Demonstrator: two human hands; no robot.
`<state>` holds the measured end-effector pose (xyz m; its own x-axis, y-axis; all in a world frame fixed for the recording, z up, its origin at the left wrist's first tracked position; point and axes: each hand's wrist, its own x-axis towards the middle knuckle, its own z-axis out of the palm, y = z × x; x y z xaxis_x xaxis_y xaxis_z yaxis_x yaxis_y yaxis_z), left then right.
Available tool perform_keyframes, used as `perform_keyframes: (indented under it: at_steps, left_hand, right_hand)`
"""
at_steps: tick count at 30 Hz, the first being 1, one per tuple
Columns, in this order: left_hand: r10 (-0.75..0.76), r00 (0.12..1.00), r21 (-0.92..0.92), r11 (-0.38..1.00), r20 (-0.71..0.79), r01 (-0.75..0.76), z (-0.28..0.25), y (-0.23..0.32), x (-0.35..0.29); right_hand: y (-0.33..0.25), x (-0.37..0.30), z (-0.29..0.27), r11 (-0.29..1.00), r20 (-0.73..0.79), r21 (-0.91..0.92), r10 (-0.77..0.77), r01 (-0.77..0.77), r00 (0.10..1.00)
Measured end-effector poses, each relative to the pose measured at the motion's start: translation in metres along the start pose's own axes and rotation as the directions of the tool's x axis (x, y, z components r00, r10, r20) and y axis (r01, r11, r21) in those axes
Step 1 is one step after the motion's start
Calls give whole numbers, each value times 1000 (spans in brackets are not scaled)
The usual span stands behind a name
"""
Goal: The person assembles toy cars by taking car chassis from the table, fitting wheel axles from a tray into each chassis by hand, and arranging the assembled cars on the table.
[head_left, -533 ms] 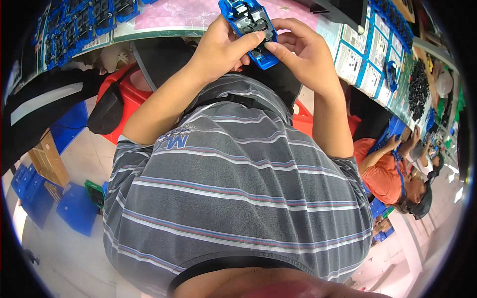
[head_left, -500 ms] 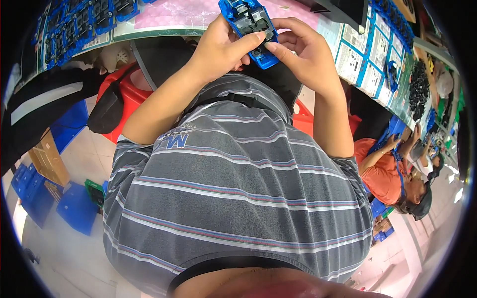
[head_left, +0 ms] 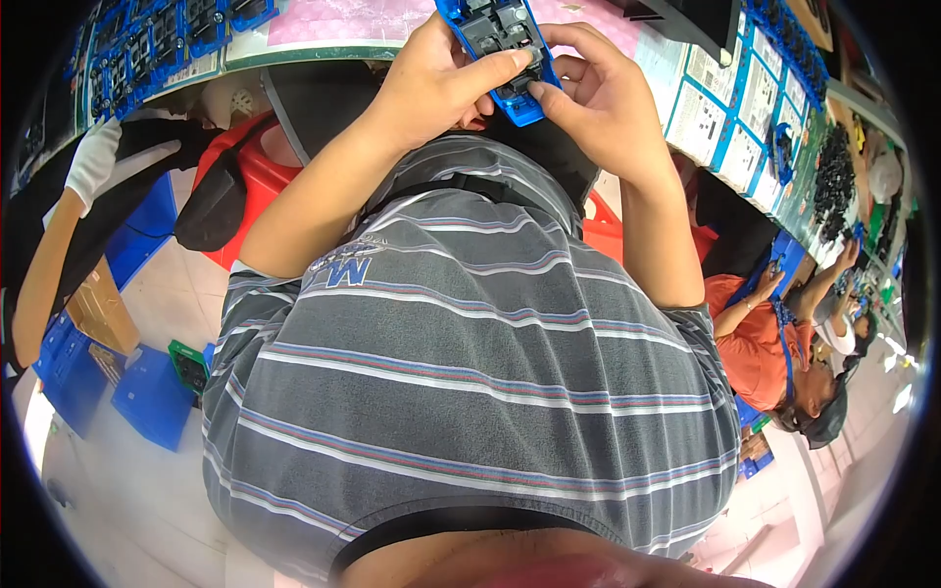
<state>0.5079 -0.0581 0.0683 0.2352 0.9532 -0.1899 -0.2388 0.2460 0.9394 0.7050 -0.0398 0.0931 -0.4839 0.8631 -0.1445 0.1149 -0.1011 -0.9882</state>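
we hold the blue-and-black unit (head_left: 493, 32) tilted over the near edge of the desk (head_left: 294, 56), its upper end cut off by the view. the fingers of our left hand (head_left: 431, 90) are wrapped round its left side, thumb on its dark inside, while our right hand (head_left: 610, 106) sets its thumb at the lower right edge, fingers loosely curled, and we cannot tell how firmly they grip. similar blue units (head_left: 162, 49) lie in rows on the desk to our left.

Pale tiled floor (head_left: 201, 281); red chair (head_left: 267, 196) below green-edged worktable (head_left: 304, 56); bright glare (head_left: 903, 398) far right.
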Motion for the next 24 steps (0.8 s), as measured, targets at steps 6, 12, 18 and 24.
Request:
perform_keyframes:
  at_steps: [6, 12, 18, 24]
  left_hand:
    - [-26, 999, -48, 998, 25, 27, -3, -8, 5]
    - [-73, 995, -136, 987, 61, 81, -15, -19, 9]
    - [-69, 995, -281, 959, -76, 45, -22, -18, 8]
    - [-46, 988, -263, 965, -146, 6, -38, -11, 4]
  right_hand:
    - [3, 6, -7, 998, 47, 33, 47, -48, 998]
    - [2, 8, -2, 996, 54, 44, 73, -75, 996]
    - [-15, 25, -29, 992, 64, -87, -86, 92, 994]
    - [-49, 89, -58, 953, -188, -296, -123, 63, 975]
